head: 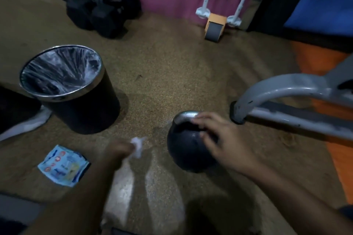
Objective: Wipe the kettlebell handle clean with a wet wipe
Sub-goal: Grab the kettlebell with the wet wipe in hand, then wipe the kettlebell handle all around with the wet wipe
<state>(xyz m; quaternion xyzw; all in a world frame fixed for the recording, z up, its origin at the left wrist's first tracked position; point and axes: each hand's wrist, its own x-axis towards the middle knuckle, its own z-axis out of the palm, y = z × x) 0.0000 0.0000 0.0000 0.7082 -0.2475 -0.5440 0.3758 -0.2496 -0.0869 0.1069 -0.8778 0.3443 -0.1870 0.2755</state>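
Kettlebell [188,146] — on the floor [164,74] just in front of you, a little right of centre, upright, its steel handle [186,116] arching over the dark ball. Your right hand [219,139] rests over the handle's right end and the top of the ball, fingers [198,121] spread apart and laid on the metal rather than wrapped round it; judged a steadying hold, so the weight does not roll or turn while the other hand rubs. Your left hand [119,150] — blurred, just left of the kettlebell and not touching it, fingers closed on a bunched white wipe [137,146]; bunching would give a firmer pad for the curved bar. The wipe is not yet on the handle. Wipe pack [64,165] — flat on the floor to your left, well apart from the kettlebell, within reach should a second sheet be wanted. Bin [66,85] — lined, open-topped, behind the pack, handy for the spent wipe. Grey frame [286,97] — a bent tube with its foot on the floor just right of the kettlebell; it crowds your right wrist and limits approach from that side. Roller [214,28] and dark gear [103,9] by the far wall — well clear, no hindrance. Left path to the handle looks open.
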